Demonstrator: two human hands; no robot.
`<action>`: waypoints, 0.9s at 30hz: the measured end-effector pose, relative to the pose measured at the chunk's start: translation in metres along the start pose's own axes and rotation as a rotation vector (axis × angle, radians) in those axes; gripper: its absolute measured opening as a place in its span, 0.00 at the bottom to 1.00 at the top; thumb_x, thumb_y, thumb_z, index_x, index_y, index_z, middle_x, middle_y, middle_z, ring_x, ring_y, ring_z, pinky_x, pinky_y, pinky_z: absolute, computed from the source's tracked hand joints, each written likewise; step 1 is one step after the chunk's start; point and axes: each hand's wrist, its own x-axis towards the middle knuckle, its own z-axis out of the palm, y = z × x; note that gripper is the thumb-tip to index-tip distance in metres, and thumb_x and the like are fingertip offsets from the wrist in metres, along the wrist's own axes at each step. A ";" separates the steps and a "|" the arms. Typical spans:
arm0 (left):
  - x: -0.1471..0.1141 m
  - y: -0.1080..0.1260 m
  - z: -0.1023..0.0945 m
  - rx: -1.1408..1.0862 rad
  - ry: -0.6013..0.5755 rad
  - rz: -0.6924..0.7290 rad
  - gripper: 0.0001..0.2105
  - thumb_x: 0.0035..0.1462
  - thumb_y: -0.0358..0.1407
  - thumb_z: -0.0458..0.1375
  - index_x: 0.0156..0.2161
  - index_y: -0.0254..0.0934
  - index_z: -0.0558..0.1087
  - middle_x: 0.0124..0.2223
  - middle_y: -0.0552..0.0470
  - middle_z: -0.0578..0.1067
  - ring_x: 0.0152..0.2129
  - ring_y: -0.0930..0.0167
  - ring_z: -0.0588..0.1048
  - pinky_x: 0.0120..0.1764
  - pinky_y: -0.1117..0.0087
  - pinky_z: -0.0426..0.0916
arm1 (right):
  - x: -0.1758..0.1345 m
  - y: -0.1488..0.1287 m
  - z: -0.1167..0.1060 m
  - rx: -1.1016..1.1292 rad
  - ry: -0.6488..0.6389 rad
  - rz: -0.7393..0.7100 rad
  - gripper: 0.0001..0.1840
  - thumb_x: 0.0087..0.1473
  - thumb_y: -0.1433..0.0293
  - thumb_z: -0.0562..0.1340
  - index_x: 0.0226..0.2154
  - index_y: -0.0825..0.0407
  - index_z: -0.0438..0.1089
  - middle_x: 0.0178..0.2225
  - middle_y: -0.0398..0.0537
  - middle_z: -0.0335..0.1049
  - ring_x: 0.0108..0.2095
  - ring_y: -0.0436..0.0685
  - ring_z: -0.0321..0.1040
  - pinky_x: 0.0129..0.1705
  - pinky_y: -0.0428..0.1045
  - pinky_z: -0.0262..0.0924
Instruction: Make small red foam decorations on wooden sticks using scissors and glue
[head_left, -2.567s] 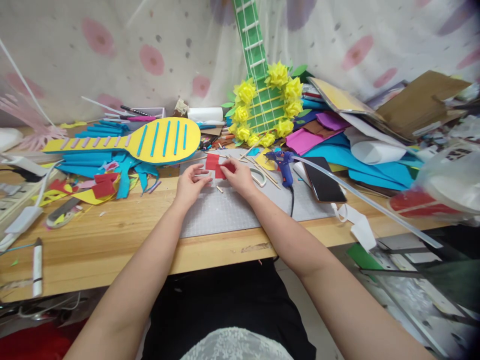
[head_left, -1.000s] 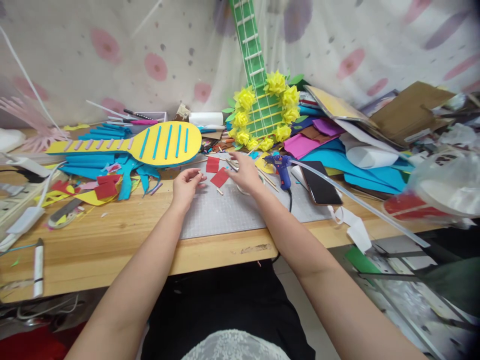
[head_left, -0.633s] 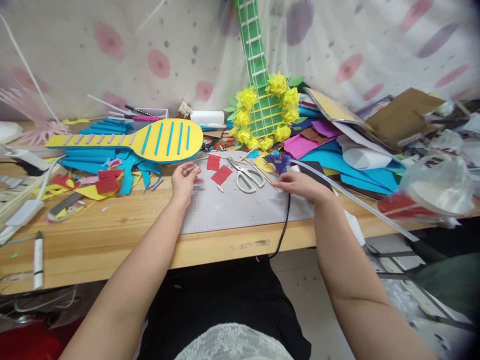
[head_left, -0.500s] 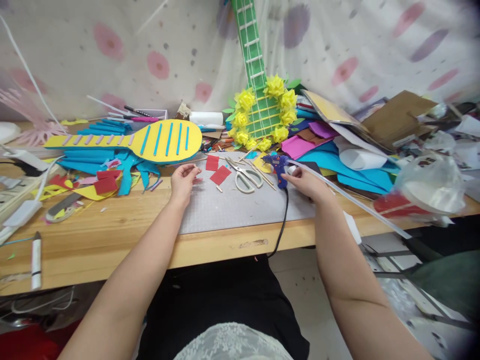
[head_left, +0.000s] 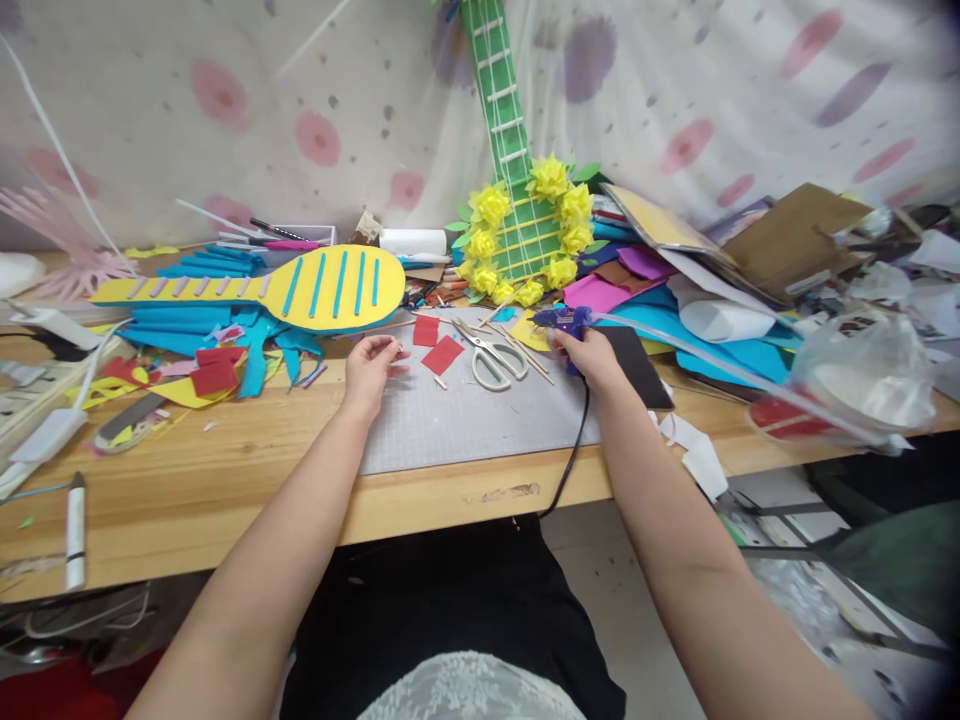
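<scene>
My right hand [head_left: 589, 358] is closed round the handle of a blue glue gun [head_left: 564, 319]. A long clear glue stick [head_left: 697, 352] runs out of its back end to the right, and a black cord hangs from it over the table edge. Above the left part of the grey cutting mat [head_left: 465, 430], my left hand [head_left: 369, 372] pinches something small and pale that I cannot make out. Between the hands lie two red paper pieces [head_left: 442, 355], a pair of scissors [head_left: 491, 356] and some thin wooden sticks [head_left: 534, 360].
A yellow paper guitar shape [head_left: 337, 287] with blue strips lies at the left back. Behind the mat leans a green paper guitar [head_left: 517, 215] ringed with yellow flowers. Coloured paper and cardboard [head_left: 795, 240] pile up at right, beside a bagged red tub [head_left: 787, 415].
My right hand has taken hold of the glue gun and raised it, turning its nozzle to the left. The glue stick swung with it. My left hand stays almost still.
</scene>
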 end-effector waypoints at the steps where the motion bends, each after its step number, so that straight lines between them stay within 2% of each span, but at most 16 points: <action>1: 0.000 0.000 0.000 0.001 -0.003 0.008 0.11 0.40 0.33 0.62 0.30 0.33 0.67 0.27 0.53 0.71 0.26 0.72 0.74 0.26 0.73 0.69 | 0.001 -0.002 -0.003 0.031 0.004 0.025 0.23 0.47 0.58 0.58 0.39 0.61 0.69 0.28 0.55 0.72 0.21 0.51 0.65 0.23 0.47 0.60; 9: 0.001 -0.001 -0.001 -0.023 -0.003 0.066 0.10 0.42 0.35 0.62 0.29 0.34 0.66 0.26 0.54 0.70 0.28 0.71 0.75 0.26 0.73 0.70 | 0.004 -0.020 -0.023 0.089 -0.037 0.056 0.17 0.46 0.60 0.60 0.32 0.58 0.69 0.30 0.55 0.73 0.19 0.49 0.64 0.18 0.44 0.56; 14: 0.001 -0.002 -0.001 -0.027 -0.015 0.053 0.10 0.43 0.36 0.61 0.29 0.33 0.66 0.26 0.54 0.70 0.26 0.72 0.74 0.25 0.74 0.70 | 0.011 -0.033 -0.026 0.426 0.069 0.042 0.12 0.49 0.63 0.59 0.30 0.56 0.66 0.27 0.49 0.71 0.18 0.45 0.63 0.15 0.41 0.54; 16: 0.002 -0.002 -0.001 -0.004 -0.005 0.041 0.09 0.44 0.35 0.61 0.30 0.33 0.67 0.26 0.54 0.70 0.24 0.74 0.73 0.22 0.77 0.67 | 0.014 -0.037 -0.028 0.547 0.078 0.051 0.10 0.50 0.64 0.59 0.31 0.55 0.65 0.26 0.47 0.70 0.18 0.45 0.63 0.16 0.40 0.54; 19: 0.002 -0.002 0.000 0.014 0.011 0.027 0.08 0.44 0.34 0.60 0.31 0.32 0.68 0.27 0.53 0.70 0.23 0.75 0.73 0.19 0.79 0.64 | 0.014 -0.042 -0.031 0.600 0.045 0.039 0.11 0.49 0.63 0.60 0.30 0.54 0.64 0.24 0.46 0.69 0.18 0.44 0.62 0.15 0.39 0.54; 21: 0.001 -0.002 0.001 -0.005 -0.012 0.015 0.08 0.44 0.33 0.61 0.31 0.32 0.68 0.27 0.53 0.71 0.24 0.74 0.74 0.20 0.77 0.66 | 0.009 -0.045 -0.032 0.562 -0.052 -0.009 0.13 0.47 0.61 0.61 0.28 0.55 0.65 0.24 0.46 0.69 0.17 0.44 0.61 0.15 0.40 0.53; 23: -0.001 -0.001 0.002 -0.030 -0.043 -0.008 0.09 0.43 0.33 0.61 0.31 0.32 0.67 0.27 0.53 0.71 0.26 0.72 0.75 0.22 0.76 0.68 | 0.000 -0.051 -0.029 0.510 -0.212 -0.070 0.16 0.46 0.58 0.62 0.27 0.56 0.65 0.23 0.47 0.69 0.16 0.43 0.59 0.15 0.40 0.52; 27: -0.004 0.002 0.003 -0.047 -0.070 -0.079 0.09 0.42 0.32 0.61 0.30 0.32 0.67 0.28 0.53 0.72 0.27 0.71 0.75 0.22 0.77 0.67 | -0.022 -0.070 -0.013 0.420 -0.497 -0.195 0.20 0.45 0.54 0.61 0.23 0.56 0.65 0.20 0.45 0.66 0.16 0.42 0.54 0.15 0.41 0.48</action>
